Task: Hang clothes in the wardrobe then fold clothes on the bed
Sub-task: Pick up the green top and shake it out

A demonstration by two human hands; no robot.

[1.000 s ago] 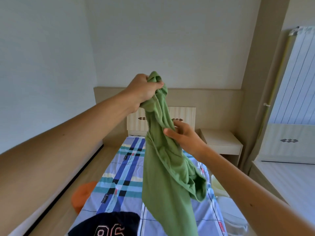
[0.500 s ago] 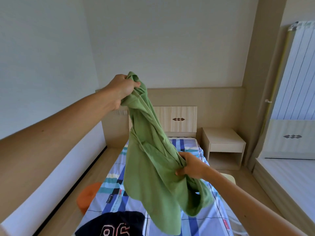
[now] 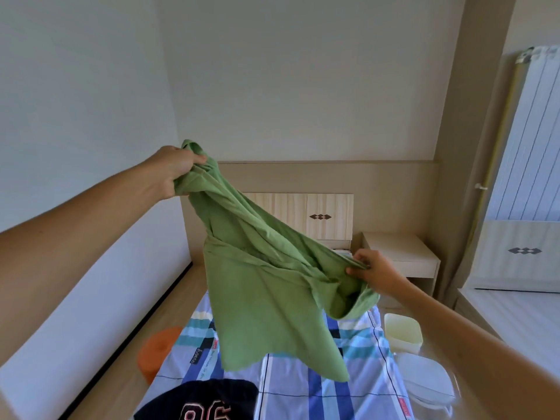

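A green garment [image 3: 266,286] hangs in the air above the bed [image 3: 303,377], stretched between both hands. My left hand [image 3: 177,168] grips one bunched end high at the left. My right hand [image 3: 374,269] pinches another edge lower at the right. The rest of the cloth droops in loose folds over the plaid sheet. A dark garment with a "96" print [image 3: 203,403] lies on the bed at the bottom edge of the view.
An orange object [image 3: 156,348] sits on the wooden ledge left of the bed. A pale yellow bin [image 3: 403,330] and a white container [image 3: 424,381] stand to the right. A bedside table [image 3: 400,256] and a white wardrobe [image 3: 527,189] are further right.
My hands have drawn apart: the left moved left, the right moved right and down along the cloth, spreading the green garment wider.
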